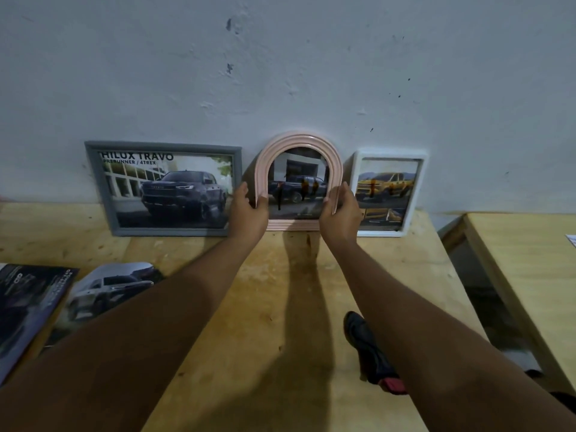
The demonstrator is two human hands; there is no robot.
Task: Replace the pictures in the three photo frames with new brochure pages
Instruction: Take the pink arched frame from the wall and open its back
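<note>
**Forearms reach far across, two-sided grip**

Bare forearms stretch over light wooden tabletop [265,275]. L hand [249,213] grips left edge of pink arched photo frame [298,139]; R hand [341,216] grips its right edge, thumbs on front. It stands upright against pale wall [311,57], btwn grey rectangular frame [93,182] and white rectangular frame [416,194], all w/ truck pics. Loose truck brochure pages [109,285] lie front-left; black tool w/ red tip [361,338] by right forearm.
</note>
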